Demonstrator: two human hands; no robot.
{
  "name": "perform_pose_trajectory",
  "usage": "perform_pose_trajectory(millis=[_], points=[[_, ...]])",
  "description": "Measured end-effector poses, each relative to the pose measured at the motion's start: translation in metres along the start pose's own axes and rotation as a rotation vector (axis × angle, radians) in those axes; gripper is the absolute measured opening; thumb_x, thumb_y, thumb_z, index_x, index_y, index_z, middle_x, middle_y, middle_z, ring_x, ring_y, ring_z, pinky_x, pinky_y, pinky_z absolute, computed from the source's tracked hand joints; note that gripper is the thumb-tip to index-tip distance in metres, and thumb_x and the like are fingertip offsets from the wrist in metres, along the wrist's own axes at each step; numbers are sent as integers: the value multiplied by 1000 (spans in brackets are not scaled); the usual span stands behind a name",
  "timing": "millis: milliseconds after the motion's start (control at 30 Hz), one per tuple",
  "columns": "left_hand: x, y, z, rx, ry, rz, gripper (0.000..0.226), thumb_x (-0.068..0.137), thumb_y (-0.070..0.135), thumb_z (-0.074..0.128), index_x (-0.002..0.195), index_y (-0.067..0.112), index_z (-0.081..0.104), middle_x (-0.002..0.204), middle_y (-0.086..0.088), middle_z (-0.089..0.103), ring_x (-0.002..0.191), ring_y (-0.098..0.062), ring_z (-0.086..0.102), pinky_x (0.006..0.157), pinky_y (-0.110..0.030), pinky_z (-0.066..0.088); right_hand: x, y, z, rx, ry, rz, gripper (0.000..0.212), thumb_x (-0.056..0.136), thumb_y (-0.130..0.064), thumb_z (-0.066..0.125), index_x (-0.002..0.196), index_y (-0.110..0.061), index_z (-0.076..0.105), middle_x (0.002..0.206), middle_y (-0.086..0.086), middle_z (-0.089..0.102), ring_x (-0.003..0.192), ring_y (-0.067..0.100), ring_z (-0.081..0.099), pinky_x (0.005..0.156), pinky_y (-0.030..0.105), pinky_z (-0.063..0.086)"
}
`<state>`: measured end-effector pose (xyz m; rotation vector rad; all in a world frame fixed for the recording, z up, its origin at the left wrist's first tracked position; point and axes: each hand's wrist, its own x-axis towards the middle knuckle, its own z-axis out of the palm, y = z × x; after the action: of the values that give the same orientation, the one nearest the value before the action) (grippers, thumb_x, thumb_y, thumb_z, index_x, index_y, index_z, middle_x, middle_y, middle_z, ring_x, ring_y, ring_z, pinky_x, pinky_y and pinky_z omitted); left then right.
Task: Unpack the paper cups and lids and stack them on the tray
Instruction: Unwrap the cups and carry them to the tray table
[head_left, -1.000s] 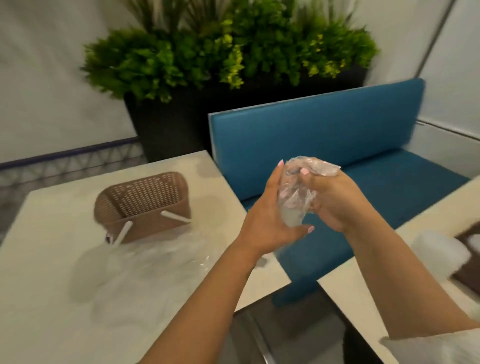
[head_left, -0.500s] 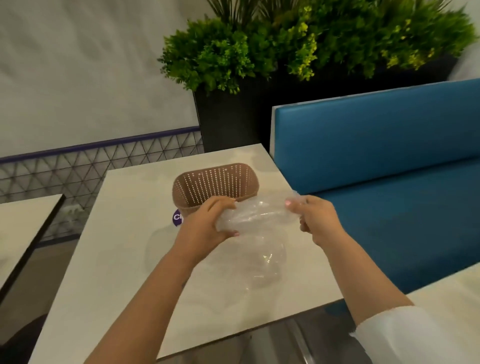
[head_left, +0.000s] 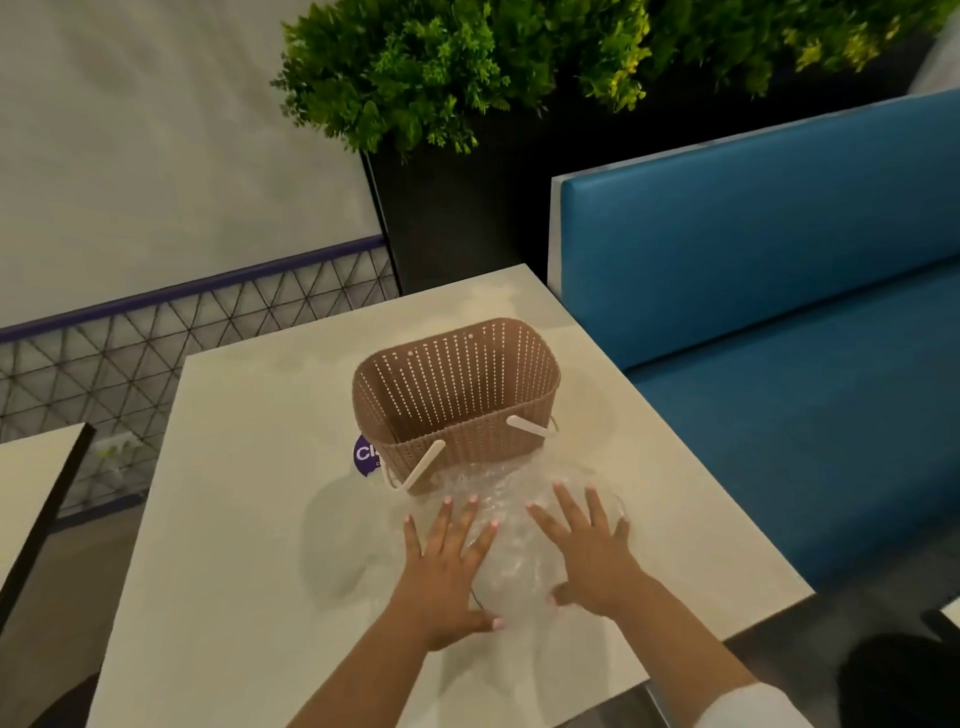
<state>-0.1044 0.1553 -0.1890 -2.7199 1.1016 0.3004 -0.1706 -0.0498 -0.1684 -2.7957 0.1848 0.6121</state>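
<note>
Clear plastic wrap (head_left: 511, 525) lies crumpled on the counter (head_left: 249, 519) just in front of the brown basket (head_left: 457, 400), w/ left hand (head_left: 447, 566) & right hand (head_left: 587, 551) spread flat on it, prob. pressing air out; no cups, lids or tray in view.

Brown perforated basket (head_left: 457, 395) with cream handles, pale beige table (head_left: 249, 519), teal-blue bench (head_left: 779, 291), clear wrap (head_left: 514, 525).

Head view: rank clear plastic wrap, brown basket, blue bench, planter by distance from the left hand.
From the left hand:
1. Clear plastic wrap, touching, under its fingers.
2. Brown basket, just beyond on the table.
3. Blue bench, off to the right.
4. Planter, farthest, behind the table.
</note>
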Motion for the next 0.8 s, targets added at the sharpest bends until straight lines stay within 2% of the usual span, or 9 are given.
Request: perform_pose_trajectory(millis=[100, 200, 267, 333, 400, 500, 633, 700, 800], points=[[4, -5, 16, -76, -151, 26, 105, 68, 82, 29, 153, 29, 0, 161, -6, 6, 145, -34, 3, 105, -63, -5, 10, 5, 15, -16, -86, 39, 86, 92, -46, 54, 150, -39, -7, 156, -4, -27, 142, 36, -25, 108, 68, -5], [13, -11, 38, -39, -155, 20, 99, 70, 76, 29, 154, 27, 10, 155, -5, 29, 143, -33, 21, 103, -65, 11, 16, 4, 20, -37, -134, 34, 78, 96, -43, 49, 151, -38, -6, 157, -5, -26, 143, 35, -23, 106, 71, -3], [16, -11, 23, -27, -168, 13, 91, 73, 73, 24, 153, 30, 10, 159, -5, 21, 147, -32, 11, 102, -74, 14, 18, 4, 17, -37, -153, 33, 79, 95, -42, 51, 151, -39, -6, 157, -5, -25, 143, 34, -23, 105, 72, -3], [23, -5, 13, -21, -196, 3, 88, 81, 73, 31, 152, 33, -3, 162, -1, -9, 146, -29, -16, 105, -72, -9, 20, 4, 8, -19, -176, 33, 83, 91, -42, 57, 151, -39, 0, 158, -5, -21, 144, 34, -20, 105, 71, -4], [24, 0, -10, -36, -325, -35, 101, 77, 76, 47, 153, 31, -3, 161, -4, -14, 145, -32, -21, 104, -68, -18, 19, 4, -6, 27, -155, 37, 81, 86, -42, 63, 151, -41, 13, 161, -5, -8, 146, 32, -13, 107, 69, -5], [30, 4, -38, -64, -345, -48, 113, 65, 87, 48, 153, 27, 12, 160, -8, -1, 146, -33, -12, 104, -70, -16, 16, 4, -26, 149, -31, 54, 63, 86, -41, 63, 143, -42, 35, 158, -8, 20, 148, 24, 4, 111, 62, -2], [35, 6, -66, -165, -382, -91, 109, 66, 91, 36, 152, 27, 17, 160, -8, 14, 147, -28, 9, 111, -67, -4, 7, 5, -50, 325, 172, 45, 41, 88, -36, 63, 129, -34, 56, 138, -10, 54, 130, 13, 45, 109, 34, 31], [36, 5, -80, -218, -357, -107, 97, 76, 86, 32, 151, 25, 24, 158, -5, 24, 144, -27, 23, 115, -55, 15, -1, 3, -64, 384, 210, 51, 36, 90, -32, 63, 125, -30, 60, 130, -7, 59, 120, 11, 53, 100, 25, 39], [35, 3, -104, -183, -149, -87, 65, 93, 63, 34, 144, 24, 40, 147, -2, 45, 133, -23, 43, 109, -40, 35, -16, -3, -85, 393, 279, 51, 31, 91, -30, 61, 122, -29, 63, 121, -5, 64, 108, 13, 60, 91, 24, 45]])
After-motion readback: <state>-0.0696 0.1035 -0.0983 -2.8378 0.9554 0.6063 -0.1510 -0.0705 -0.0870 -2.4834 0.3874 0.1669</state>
